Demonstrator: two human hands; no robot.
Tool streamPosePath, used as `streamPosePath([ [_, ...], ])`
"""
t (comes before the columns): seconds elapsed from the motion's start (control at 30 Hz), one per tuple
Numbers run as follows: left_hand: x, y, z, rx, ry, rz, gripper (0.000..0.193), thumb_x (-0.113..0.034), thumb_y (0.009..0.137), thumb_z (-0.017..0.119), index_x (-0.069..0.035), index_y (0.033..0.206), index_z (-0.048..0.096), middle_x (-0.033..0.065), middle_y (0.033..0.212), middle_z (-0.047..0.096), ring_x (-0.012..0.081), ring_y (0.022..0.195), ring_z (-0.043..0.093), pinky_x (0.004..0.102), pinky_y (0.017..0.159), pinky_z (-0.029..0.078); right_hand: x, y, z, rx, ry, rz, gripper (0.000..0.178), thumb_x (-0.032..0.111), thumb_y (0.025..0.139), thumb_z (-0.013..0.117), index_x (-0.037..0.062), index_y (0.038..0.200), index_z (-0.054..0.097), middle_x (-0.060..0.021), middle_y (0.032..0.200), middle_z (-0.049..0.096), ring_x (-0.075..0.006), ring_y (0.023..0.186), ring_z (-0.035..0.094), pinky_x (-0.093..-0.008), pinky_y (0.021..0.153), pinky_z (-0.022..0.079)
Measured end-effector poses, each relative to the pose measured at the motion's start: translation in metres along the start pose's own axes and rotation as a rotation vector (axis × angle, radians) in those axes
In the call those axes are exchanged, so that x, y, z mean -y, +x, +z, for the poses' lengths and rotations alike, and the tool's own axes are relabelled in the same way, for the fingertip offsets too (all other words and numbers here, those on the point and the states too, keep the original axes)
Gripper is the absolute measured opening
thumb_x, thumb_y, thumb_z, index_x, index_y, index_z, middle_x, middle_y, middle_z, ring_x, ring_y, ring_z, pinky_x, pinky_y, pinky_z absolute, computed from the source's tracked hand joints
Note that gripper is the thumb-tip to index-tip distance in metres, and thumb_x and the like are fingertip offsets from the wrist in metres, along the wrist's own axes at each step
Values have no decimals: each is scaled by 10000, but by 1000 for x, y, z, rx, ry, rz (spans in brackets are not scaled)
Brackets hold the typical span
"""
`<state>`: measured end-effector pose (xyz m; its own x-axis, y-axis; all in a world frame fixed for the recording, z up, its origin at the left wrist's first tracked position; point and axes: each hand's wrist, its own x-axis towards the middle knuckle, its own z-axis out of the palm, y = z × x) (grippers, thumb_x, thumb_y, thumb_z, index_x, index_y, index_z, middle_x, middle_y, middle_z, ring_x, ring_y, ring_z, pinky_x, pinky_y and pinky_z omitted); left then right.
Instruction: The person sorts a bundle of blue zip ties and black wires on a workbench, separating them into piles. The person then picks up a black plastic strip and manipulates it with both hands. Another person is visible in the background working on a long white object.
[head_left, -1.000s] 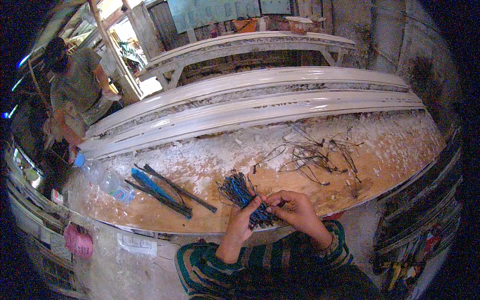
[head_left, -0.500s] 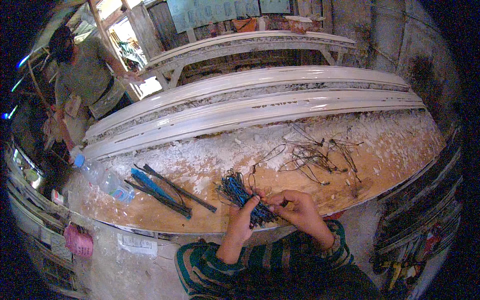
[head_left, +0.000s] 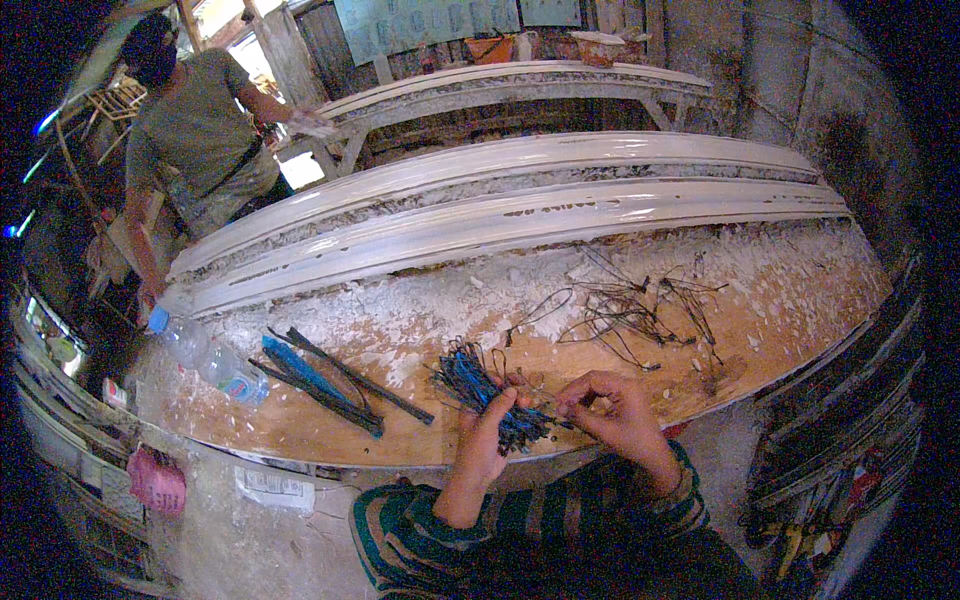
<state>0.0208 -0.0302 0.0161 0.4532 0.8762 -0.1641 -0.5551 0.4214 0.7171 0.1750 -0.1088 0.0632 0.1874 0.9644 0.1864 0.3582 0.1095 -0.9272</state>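
A bundle of black and blue cords (head_left: 465,378) is gripped in my left hand (head_left: 488,430), over the near edge of the wooden table. My right hand (head_left: 612,412) is a short way right of the bundle, thumb and fingers pinched together; a thin strand seems to run between it and the bundle, too fine to make out. Beyond my hands, loose dark cord loops (head_left: 625,310) lie tangled on the dusty wood. Left of the bundle lie several flat black strips (head_left: 365,375) and a blue strip (head_left: 300,368).
Long white mouldings (head_left: 500,208) run across the table (head_left: 420,440), which is strewn with white flakes. A clear plastic bottle (head_left: 205,355) with a blue cap lies at the left. Another person (head_left: 205,130) stands at the far left, near a bench (head_left: 500,90) holding more mouldings.
My right hand has moved right, away from the bundle, while my left hand keeps its hold. The other person has leaned in toward the table, one hand now near the bottle.
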Motion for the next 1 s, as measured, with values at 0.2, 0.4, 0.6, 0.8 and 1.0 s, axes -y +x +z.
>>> streamPosePath([
  [0.2, 1, -1, -3, 59, 56, 15, 179, -120, 843, 552, -87, 997, 468, 23, 737, 516, 137, 676, 522, 324, 675, 468, -2, 2, -1, -107, -7, -163, 43, 30, 755, 618, 19, 796, 616, -50, 789, 609, -108, 711, 553, -242, 627, 438],
  [0.4, 4, -2, -4, 192, 95, 98, 366, -235, 826, 585, -65, 1122, 454, -6, 668, 456, 113, 616, 462, 309, 684, 447, -8, 4, 7, -195, 16, -190, 68, 19, 775, 591, 11, 841, 605, -69, 801, 591, -100, 678, 546, -215, 551, 429],
  [0.6, 2, -2, -7, 280, 202, 87, 400, -340, 787, 610, -60, 1035, 468, -17, 653, 441, 109, 607, 454, 299, 698, 436, -6, 4, 16, -187, -142, -324, 100, 24, 759, 594, 10, 857, 607, -95, 860, 601, -184, 737, 566, -276, 631, 446],
  [0.8, 0, -5, -4, 211, 76, 16, 353, -393, 780, 602, -92, 874, 444, 4, 670, 459, 126, 628, 470, 317, 667, 440, -6, 5, 22, -200, -122, -294, 229, 37, 739, 616, 44, 968, 622, -107, 891, 596, -210, 801, 558, -295, 663, 448],
  [1.0, -10, -9, 2, 130, 68, -91, 428, -447, 785, 564, -72, 968, 470, 9, 661, 468, 145, 661, 493, 300, 659, 442, -9, 7, 14, -171, -134, -226, 325, 34, 724, 636, 61, 1046, 600, -113, 934, 569, -199, 826, 553, -272, 682, 449],
])
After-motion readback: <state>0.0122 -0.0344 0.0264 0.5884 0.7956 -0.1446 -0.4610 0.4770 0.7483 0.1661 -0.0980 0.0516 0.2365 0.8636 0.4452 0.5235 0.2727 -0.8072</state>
